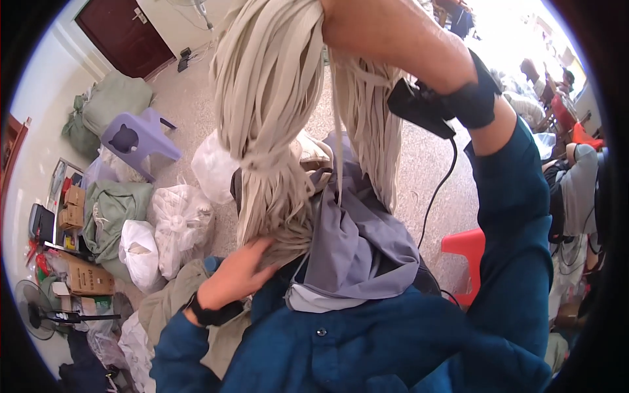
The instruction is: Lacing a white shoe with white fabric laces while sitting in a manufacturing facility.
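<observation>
Speckled pale flooring [190, 98] forms the background; we locate a dark red door [124, 33] at ten o'clock, a lilac plastic stool [121, 147] between nine and ten, and a red plastic stool [470, 259] near four. Between eleven and twelve o'clock we see a thick bundle of flat beige fabric strips [268, 85] hanging down. We trace the bare right forearm [406, 39] at one o'clock; the right hand lies beyond the upper edge, so we cannot tell its fingers' state. Toward half past seven we find the left hand [232, 278], fingers loosely spread, beside the strips' lower ends; whether they touch, we cannot tell. We note a soft grey cloth [360, 245] toward five.
</observation>
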Demonstrator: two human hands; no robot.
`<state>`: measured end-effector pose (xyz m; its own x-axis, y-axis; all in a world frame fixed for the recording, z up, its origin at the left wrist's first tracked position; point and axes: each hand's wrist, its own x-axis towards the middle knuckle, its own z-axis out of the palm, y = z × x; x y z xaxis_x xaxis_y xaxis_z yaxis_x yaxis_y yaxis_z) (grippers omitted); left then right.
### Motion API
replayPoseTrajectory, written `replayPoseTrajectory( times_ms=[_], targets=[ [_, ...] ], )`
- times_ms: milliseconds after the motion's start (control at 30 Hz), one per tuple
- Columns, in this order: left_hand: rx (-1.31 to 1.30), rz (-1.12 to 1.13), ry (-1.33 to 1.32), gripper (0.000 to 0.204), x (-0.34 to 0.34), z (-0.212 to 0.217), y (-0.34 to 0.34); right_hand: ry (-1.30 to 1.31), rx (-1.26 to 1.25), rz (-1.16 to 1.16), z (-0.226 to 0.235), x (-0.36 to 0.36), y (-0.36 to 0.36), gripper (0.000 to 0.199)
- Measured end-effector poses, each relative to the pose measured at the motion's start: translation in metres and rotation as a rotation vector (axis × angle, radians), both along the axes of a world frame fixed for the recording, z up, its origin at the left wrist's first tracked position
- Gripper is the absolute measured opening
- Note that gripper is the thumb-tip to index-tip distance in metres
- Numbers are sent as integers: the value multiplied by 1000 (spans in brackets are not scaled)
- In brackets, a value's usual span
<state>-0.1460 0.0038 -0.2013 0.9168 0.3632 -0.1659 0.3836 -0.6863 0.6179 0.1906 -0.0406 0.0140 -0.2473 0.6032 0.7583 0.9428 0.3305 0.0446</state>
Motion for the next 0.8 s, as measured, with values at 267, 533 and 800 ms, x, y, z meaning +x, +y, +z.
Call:
replayPoseTrajectory(
  times_ms=[267,533,800],
  targets=[
    [-254,183,506,51,-121,3,6,-6,54,8,-12,7,4,27],
    [-104,-30,-594,41,55,100,-18,-92,13,-71,-10,-14,-3,21],
    [-471,355,-425,54,143,-73,80,-138,180,-15,-14,-4,-11,26]
  ],
)
